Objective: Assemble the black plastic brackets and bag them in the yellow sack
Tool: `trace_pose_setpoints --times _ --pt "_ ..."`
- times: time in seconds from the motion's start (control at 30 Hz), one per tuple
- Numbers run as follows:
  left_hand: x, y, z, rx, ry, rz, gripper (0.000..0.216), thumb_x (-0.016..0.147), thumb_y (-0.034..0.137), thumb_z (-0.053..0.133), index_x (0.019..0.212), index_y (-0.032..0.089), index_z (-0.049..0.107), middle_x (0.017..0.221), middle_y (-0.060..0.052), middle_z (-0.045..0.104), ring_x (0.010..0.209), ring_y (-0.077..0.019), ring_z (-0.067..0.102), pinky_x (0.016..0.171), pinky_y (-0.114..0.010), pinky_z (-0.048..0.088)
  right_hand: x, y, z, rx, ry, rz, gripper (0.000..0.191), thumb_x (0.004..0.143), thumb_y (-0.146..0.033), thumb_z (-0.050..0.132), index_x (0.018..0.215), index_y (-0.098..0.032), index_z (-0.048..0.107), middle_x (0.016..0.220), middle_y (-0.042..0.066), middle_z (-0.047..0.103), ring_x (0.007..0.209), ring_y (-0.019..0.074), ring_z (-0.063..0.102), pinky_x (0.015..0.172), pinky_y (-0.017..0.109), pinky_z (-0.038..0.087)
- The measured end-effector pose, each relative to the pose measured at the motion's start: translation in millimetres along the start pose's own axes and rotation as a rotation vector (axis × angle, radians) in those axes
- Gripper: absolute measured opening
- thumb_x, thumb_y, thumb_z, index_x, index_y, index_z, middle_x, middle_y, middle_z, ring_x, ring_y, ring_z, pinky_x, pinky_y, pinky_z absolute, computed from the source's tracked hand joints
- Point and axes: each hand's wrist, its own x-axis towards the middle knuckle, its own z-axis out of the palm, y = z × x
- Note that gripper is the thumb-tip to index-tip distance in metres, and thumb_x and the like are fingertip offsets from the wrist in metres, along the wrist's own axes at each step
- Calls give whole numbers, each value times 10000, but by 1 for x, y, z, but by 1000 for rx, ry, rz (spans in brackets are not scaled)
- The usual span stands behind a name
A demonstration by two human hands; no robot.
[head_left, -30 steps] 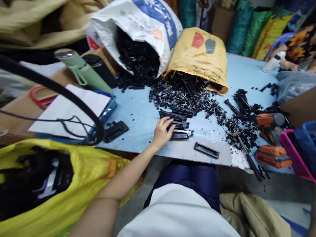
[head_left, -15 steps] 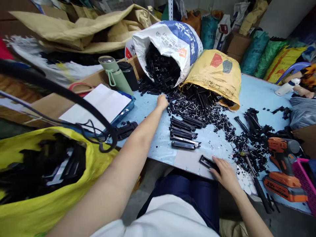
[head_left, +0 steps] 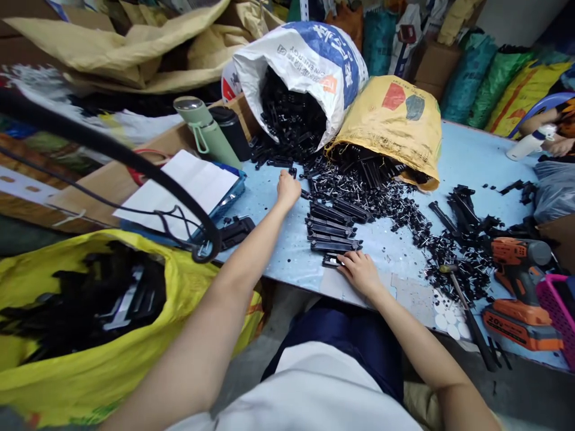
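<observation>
My left hand [head_left: 288, 189] is closed around a small black plastic piece [head_left: 293, 172] just in front of the spilled parts. Most of that piece is hidden by the fingers. My right hand [head_left: 360, 273] has its fingers on one end of a black plastic bar [head_left: 331, 260], which lies at the near end of a row. Several similar black bars [head_left: 333, 230] make up this row, side by side. Behind them spreads a heap of small black parts and silver screws [head_left: 354, 190].
A white-blue sack [head_left: 344, 66] and a yellow sack [head_left: 390, 120] spill black parts. An orange cordless drill [head_left: 521, 287] and a hammer [head_left: 465, 311] lie right. A black cable [head_left: 148, 161] arches at left above a yellow bag [head_left: 188, 323]. Another person's hand [head_left: 561, 145] shows far right.
My right hand has moved left and away from me, bringing the black bar to the row's near end. My left hand has drawn back slightly from the heap with a small black piece.
</observation>
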Motion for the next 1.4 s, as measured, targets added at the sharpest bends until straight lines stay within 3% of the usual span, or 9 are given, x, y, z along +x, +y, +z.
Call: trace_pose_setpoints --times 0.27,0.47,0.57,0.67,0.83,1.0,1.2,1.3,1.4 --pt "-105 40 -17 -308 -330 138 261 770 240 558 1014 156 525 844 -23 601 556 -97 541 600 -248 483 -17 8 -8 391 92 111 402 831 -390 543 1161 -160 557 1008 110 594 950 214 544 829 350 441" --pt "-181 51 -11 -641 -582 -97 333 824 423 513 1000 152 591 563 29 533 391 -73 458 375 -180 358 -45 29 -11 942 119 314 431 850 -487 432 1111 -169 559 867 52 614 750 161 579 685 300 484" --pt "-203 54 -5 -705 -654 -205 360 758 399 602 1011 143 605 549 33 535 394 -72 470 356 -168 337 -48 34 -11 803 255 372 462 818 -468 491 1169 -169 526 892 72 599 802 193 568 723 338 481" --pt "-216 55 -1 -726 -659 -264 389 756 376 604 1060 133 602 511 36 530 392 -70 461 359 -163 326 -56 31 -11 343 322 387 458 796 -395 554 1188 -159 539 989 137 570 922 265 517 805 416 437" --pt "-226 49 2 -742 -641 -279 391 782 377 574 1093 141 600 522 30 536 393 -65 447 359 -162 333 -78 16 -9 54 90 212 424 833 -411 512 1194 -193 555 1068 156 564 970 290 494 818 432 419" --pt "-239 45 5 -694 -612 -210 419 773 412 572 1113 167 596 767 -14 575 391 -36 441 342 -170 341 -70 16 -12 346 95 252 427 889 -430 392 1221 -200 531 1063 137 585 972 260 544 868 435 418" --pt "-248 57 -1 -511 -519 89 374 840 389 497 1145 197 594 886 -56 593 554 -98 537 508 -235 473 -58 15 -16 1162 79 364 647 880 -571 278 1377 -160 326 634 10 550 504 139 538 511 281 478" --pt "-245 62 -7 -379 -455 258 338 858 348 484 1134 195 605 835 -61 605 762 -166 572 711 -305 502 -61 18 -22 1137 103 248 630 843 -589 376 1336 -197 410 749 24 550 481 98 496 488 259 466" --pt "-242 65 -10 -302 -460 344 326 876 330 458 1134 198 606 775 -49 586 745 -166 558 725 -313 494 -66 23 -29 953 129 120 530 843 -535 440 1273 -231 496 828 33 542 549 89 497 591 271 488"
